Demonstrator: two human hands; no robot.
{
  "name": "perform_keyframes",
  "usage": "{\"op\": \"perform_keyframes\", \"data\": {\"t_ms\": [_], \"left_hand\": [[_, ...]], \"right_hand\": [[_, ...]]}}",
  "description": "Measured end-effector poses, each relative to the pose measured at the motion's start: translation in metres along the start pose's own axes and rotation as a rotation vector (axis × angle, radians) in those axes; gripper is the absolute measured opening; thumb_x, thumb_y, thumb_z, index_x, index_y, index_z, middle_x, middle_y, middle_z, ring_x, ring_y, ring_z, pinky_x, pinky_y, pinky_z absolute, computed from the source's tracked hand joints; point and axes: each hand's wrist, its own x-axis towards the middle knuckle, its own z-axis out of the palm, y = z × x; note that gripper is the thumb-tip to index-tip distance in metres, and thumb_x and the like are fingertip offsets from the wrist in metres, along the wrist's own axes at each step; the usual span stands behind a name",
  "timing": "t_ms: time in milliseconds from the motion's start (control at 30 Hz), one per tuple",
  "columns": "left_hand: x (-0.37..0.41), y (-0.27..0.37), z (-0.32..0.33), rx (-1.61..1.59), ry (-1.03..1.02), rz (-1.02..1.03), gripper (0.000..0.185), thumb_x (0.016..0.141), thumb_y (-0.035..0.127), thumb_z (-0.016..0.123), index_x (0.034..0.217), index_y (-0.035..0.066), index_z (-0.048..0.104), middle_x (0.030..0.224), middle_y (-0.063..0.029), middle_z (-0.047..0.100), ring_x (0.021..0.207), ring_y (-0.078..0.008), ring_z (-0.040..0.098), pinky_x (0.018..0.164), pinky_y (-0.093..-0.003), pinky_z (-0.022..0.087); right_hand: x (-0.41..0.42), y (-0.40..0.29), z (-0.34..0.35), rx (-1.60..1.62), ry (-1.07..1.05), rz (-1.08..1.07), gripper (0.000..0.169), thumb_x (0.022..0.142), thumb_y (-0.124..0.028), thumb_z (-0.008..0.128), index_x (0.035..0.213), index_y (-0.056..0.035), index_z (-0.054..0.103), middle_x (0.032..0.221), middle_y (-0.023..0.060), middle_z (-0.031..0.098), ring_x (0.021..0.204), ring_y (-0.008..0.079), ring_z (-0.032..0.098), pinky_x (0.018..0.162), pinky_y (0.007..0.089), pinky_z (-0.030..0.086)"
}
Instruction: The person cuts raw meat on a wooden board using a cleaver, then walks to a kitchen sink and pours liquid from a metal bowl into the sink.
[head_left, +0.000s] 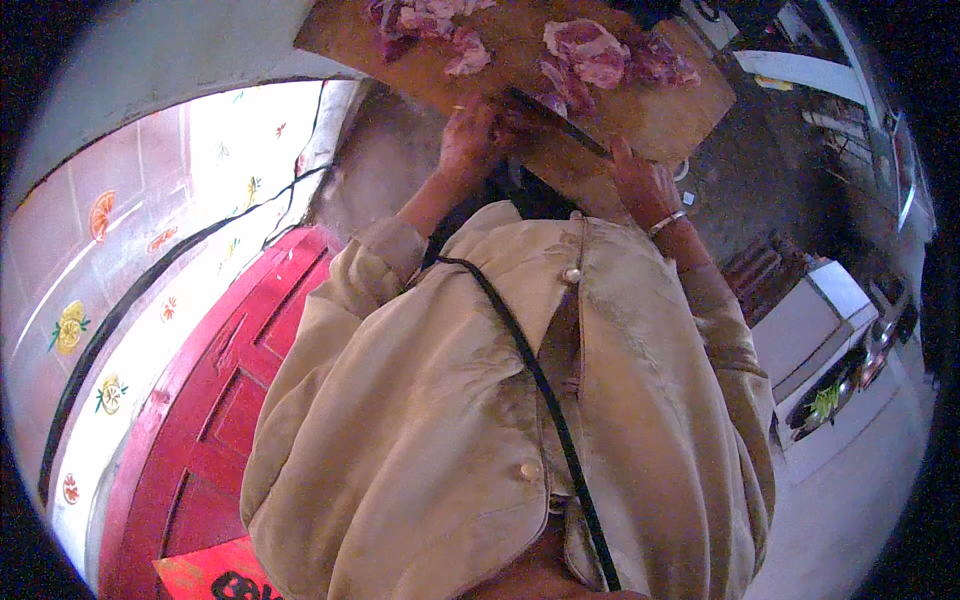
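Note:
A wooden cutting board lies before me with raw meat on it. My right hand, with a bracelet at the wrist, is closed on the near right end of what looks like a knife, whose dark, narrow length runs up and left over the board. My left hand, wearing a ring, is at the board's near edge by the other end of the knife; dimness hides what its fingers touch. Large raw meat pieces lie just beyond the knife. Further meat pieces are at the upper left.
A red panelled door and a wall sheet with fruit prints are on my left. To the right, a white box-like unit stands beside a counter that holds a dish of green vegetables.

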Motion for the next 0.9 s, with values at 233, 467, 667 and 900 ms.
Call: {"op": "perform_keyframes", "data": {"t_ms": [233,467,667,900], "left_hand": [[0.019,0.015,-0.005,0.144,0.220,0.401,0.040,0.063,0.020,0.063,0.101,0.013,0.050,0.100,-0.0091,0.050,0.098,-0.0287,0.047,0.078,-0.0417,0.041],[0.060,0.080,0.000,0.337,-0.059,0.509,0.036,0.070,0.023,0.056,0.106,0.017,0.050,0.114,-0.0099,0.042,0.101,-0.0342,0.045,0.084,-0.0498,0.036],[0.065,0.052,0.028,0.480,-0.226,0.455,0.031,0.071,0.022,0.054,0.102,0.016,0.052,0.110,-0.0102,0.044,0.094,-0.0344,0.047,0.074,-0.0478,0.043],[0.106,0.037,-0.053,0.057,0.147,0.198,0.030,0.071,0.021,0.055,0.101,0.014,0.052,0.106,-0.0101,0.046,0.091,-0.0325,0.048,0.072,-0.0459,0.044]], "right_hand": [[-0.030,0.019,0.013,0.206,0.203,0.264,0.039,0.079,-0.029,0.055,0.107,-0.0042,0.044,0.074,0.0196,0.059,0.067,0.0355,0.058,0.056,0.0413,0.046],[-0.050,0.025,0.014,0.589,0.582,0.515,0.034,0.073,-0.020,0.064,0.100,-0.0023,0.053,0.083,0.0118,0.063,0.071,0.0207,0.061,0.062,0.0320,0.046],[-0.064,0.053,0.050,0.771,0.608,0.640,0.033,0.071,-0.018,0.066,0.098,-0.0031,0.054,0.081,0.0074,0.063,0.069,0.0165,0.058,0.063,0.0306,0.046],[-0.066,0.027,0.034,0.666,0.674,0.601,0.029,0.072,-0.018,0.066,0.095,-0.0038,0.055,0.079,0.0071,0.063,0.068,0.0175,0.058,0.064,0.0317,0.046]]}}
